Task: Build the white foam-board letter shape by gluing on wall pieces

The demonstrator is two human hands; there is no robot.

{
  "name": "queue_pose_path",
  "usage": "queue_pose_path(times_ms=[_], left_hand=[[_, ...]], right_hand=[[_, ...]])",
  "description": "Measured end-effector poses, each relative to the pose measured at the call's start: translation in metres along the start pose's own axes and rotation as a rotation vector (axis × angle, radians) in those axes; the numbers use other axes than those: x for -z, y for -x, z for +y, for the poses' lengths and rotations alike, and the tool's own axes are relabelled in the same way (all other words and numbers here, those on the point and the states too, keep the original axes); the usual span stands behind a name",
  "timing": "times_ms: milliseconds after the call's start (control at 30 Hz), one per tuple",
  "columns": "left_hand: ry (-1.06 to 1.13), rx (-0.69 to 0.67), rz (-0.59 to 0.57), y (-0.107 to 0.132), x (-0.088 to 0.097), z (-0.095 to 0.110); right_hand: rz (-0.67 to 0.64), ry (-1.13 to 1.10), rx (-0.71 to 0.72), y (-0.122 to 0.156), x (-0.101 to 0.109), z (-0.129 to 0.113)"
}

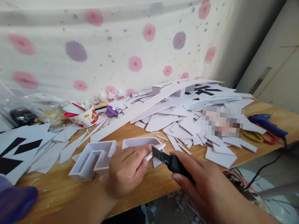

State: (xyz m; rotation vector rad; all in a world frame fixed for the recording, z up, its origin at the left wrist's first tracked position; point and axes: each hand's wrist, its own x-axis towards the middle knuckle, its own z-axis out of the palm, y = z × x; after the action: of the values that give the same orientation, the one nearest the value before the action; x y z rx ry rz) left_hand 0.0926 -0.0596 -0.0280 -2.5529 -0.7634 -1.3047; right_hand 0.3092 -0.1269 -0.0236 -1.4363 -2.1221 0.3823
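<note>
My left hand (127,169) is closed on a small strip of white foam board (148,156) that pokes out past the fingertips. In my right hand (198,179) is a black utility knife (177,166), gripped by its handle, with the blade (158,154) out and its tip at the strip. Just behind and left of my left hand stands a white hollow letter shape (93,157) with upright walls. A second white walled piece (140,142) with a rounded end lies behind my fingers, partly hidden by them.
White board offcuts (164,122) heap across the back of the wooden table (158,186). A blue glue gun (267,123) and scissors (269,136) lie at the right. A paper cup (86,117), printed sheets (10,152) and a purple object (3,197) are at the left.
</note>
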Motion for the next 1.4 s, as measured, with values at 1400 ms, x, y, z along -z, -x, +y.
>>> queue_pose_path(times_ms=[1400], left_hand=[[0.136, 0.056, -0.012, -0.005, -0.005, -0.004]], right_hand=[[-0.065, 0.22, -0.273, -0.031, 0.006, 0.067]])
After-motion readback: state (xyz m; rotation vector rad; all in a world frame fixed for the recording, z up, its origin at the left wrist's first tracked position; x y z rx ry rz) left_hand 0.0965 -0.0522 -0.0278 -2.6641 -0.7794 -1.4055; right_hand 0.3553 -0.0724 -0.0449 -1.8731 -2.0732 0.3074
